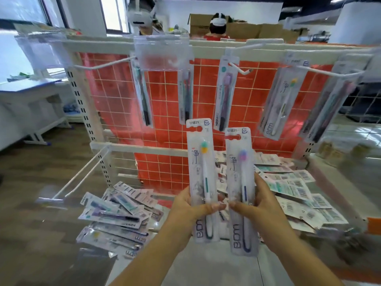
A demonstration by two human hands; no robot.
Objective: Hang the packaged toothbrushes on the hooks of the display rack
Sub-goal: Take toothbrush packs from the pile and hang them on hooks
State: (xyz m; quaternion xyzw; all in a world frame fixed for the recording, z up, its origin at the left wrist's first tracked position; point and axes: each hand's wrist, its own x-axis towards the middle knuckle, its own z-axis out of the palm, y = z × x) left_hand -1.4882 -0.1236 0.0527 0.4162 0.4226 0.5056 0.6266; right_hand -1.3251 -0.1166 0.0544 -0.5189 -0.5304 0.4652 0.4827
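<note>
Two toothbrush packs are held upright, side by side, in front of the rack (pixel 99 112). One pack (pixel 203 178) is gripped by the left hand (pixel 190 209), and the other pack (pixel 241 188) is gripped by the right hand (pixel 257 203). More packs (pixel 223 89) are hung on the hooks (pixel 240 68) along the rack's top edge.

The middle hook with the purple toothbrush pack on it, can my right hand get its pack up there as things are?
Probably yes. The right hand holds its pack upright below the hook, nothing lies between, and the hook's tip looks bare.
</note>
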